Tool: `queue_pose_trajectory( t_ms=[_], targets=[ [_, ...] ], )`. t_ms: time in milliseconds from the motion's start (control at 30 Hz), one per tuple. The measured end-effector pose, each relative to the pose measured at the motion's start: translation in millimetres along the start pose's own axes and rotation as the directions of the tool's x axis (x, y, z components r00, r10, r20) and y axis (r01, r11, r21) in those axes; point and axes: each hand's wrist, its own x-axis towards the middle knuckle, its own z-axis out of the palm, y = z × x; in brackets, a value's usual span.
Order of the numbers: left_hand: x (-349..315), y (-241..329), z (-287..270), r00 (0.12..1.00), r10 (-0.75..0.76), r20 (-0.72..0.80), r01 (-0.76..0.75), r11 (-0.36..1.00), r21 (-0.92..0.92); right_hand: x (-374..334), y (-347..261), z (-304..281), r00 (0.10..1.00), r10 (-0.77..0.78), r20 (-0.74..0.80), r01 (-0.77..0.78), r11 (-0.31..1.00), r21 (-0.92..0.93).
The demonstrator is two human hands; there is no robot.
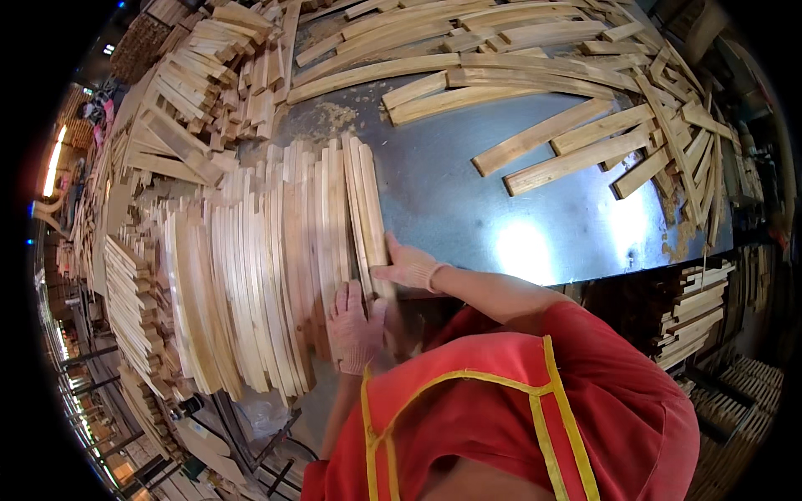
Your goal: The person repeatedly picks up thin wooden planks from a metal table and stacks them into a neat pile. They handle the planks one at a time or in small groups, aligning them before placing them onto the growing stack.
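Note:
Close to me on the table's left part lies a long row of pale wooden strips, packed side by side. At its right edge two or three narrow wooden strips lie together, a thin dark gap dividing them from the row. My right hand, in a pale pinkish glove, grips these strips from the right side, its thumb over them. My left hand, gloved alike, rests with fingers stretched and thumb apart on the row's near right end. The strips' near end is blurred beside the left thumb.
The metal tabletop carries long curved boards at the back and scattered short pieces on the right. A heap of wood pieces stands at the far left. More stacked strips sit below the table's right edge.

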Motion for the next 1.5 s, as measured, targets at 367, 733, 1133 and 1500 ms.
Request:
queue_pose_trajectory(
  t_ms=[367, 733, 1133, 1500],
  targets=[
    [42, 62, 36, 0.989, 0.131, 0.076, -0.135, 0.989, 0.059, -60, 119, -172, 0.885, -0.058, -0.462, 0.167, 0.966, 0.198],
    [235, 260, 136, 0.874, 0.480, 0.073, -0.483, 0.875, 0.024, -245, 330, -467, 0.257, 0.255, -0.932, -0.497, 0.862, 0.099],
    [267, 282, 116, 0.734, 0.507, 0.452, -0.349, 0.852, -0.390, -225, 320, -410, 0.460, 0.210, -0.863, -0.300, 0.951, 0.071],
    [143, 210, 87, 0.873, 0.387, 0.298, -0.400, 0.916, -0.019, -203, 264, -325, 0.556, 0.254, -0.792, 0.352, 0.791, 0.500]
  ],
)
